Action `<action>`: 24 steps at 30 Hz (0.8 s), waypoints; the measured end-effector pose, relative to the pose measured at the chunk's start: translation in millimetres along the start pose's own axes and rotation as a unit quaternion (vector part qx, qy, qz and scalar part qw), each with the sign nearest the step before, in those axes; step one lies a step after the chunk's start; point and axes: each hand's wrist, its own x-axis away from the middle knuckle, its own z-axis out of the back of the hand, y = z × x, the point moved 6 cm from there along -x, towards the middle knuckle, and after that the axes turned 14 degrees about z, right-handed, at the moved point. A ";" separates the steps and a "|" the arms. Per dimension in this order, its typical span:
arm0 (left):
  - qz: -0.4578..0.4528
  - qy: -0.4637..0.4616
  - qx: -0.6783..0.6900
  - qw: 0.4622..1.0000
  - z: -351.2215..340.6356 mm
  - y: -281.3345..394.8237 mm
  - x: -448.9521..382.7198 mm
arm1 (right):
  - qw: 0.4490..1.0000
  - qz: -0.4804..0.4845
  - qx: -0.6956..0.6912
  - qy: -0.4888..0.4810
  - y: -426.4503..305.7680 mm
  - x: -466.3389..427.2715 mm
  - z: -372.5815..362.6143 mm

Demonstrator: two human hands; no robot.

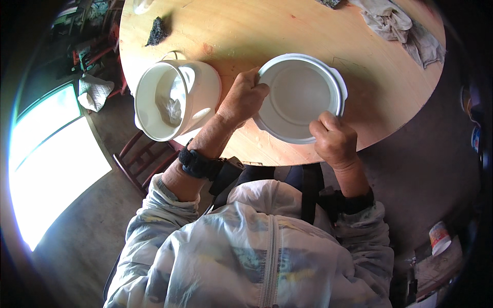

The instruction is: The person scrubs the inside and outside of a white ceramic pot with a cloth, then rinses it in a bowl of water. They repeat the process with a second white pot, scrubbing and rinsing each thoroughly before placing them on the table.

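Between my two hands is a round white plastic basin [302, 90] with a thick rim and side lugs. My left hand [244, 96] grips its rim at the left, thumb on top. At the lower right of the rim, my right hand [334, 136] is closed on the edge. The inside of the basin faces up towards me; whether it touches the table is hard to tell. Left of it is a white plastic bucket [204, 88] with its mouth turned towards me. A crumpled whitish cloth or bag [173, 111] lies in the bucket.
The round wooden table [231, 42] carries a dark scouring pad [157, 31] at the back left. Crumpled grey cloths [396, 27] lie at the far right edge. A wooden chair [142, 161] stands by the table's left side. A paper cup [439, 238] is at lower right.
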 end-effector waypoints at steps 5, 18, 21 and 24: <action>-0.079 0.074 -0.090 0.990 8.0 16.0 12.8 | 0.999 -0.027 -0.003 -0.024 -1.7 -3.4 0.0; -0.439 0.018 -0.718 0.540 -42.4 56.9 65.1 | 0.998 -0.032 -0.029 -0.048 -0.8 -10.1 -1.9; -0.449 -0.020 -0.747 0.490 -50.0 56.0 49.2 | 0.996 -0.050 -0.045 -0.062 -0.4 -5.8 -6.2; -0.422 -0.032 -0.792 0.440 -62.2 51.8 34.9 | 0.996 -0.041 -0.063 -0.046 1.6 -3.4 -8.2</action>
